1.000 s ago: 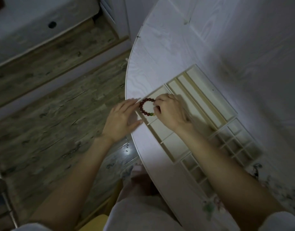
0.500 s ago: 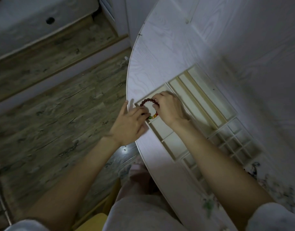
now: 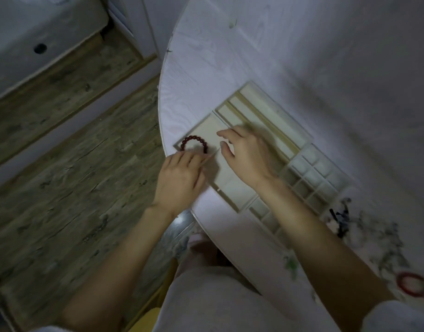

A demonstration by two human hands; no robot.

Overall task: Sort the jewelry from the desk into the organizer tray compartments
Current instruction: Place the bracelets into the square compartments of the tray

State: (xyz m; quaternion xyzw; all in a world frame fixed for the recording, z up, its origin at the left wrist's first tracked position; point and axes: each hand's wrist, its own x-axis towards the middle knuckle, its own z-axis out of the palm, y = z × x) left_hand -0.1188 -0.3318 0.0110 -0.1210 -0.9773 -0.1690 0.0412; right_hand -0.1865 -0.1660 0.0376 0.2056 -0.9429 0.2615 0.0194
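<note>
Head view: pale round desk (image 3: pixel 230 68) above wood-plank floor (image 3: pixel 74 176)

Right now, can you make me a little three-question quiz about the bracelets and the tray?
1. True or false: the dark red bead bracelet lies in a small square compartment of the organizer tray.
2. Which hand is nearer that bracelet? A) left hand B) right hand
3. Fill in: a red bangle lies on the desk at the picture's lower ____ corner.

Key:
1. False; it lies in a big compartment at the tray's left end.
2. A; the fingers reach the bracelet's near side, and they hide whether they touch it.
3. right
</note>
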